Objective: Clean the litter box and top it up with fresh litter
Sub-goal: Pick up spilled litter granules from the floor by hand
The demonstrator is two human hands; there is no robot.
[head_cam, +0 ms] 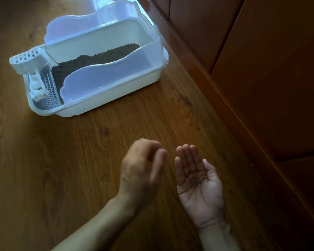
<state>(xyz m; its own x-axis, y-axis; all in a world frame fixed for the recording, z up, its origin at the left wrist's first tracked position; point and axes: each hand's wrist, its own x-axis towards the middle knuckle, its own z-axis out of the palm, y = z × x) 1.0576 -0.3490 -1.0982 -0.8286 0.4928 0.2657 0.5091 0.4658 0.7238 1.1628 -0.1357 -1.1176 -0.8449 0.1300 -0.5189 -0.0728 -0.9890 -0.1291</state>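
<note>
Cupped flat, our right hand point(198, 180) carries litter grains point(195, 182); our blurred left hand point(141, 167), fingers curled, grasps nothing we can see, near the litter box point(105, 98).

Wood-grain floor point(43, 169) with white litter box point(116, 91) and scattered granules point(134, 132)

The white litter box point(114, 91) is smooth plastic with frosted translucent walls. The dark litter point(91, 60) looks grainy and matt. The brown floor point(43, 169) is wood-grained, slightly glossy.
</note>
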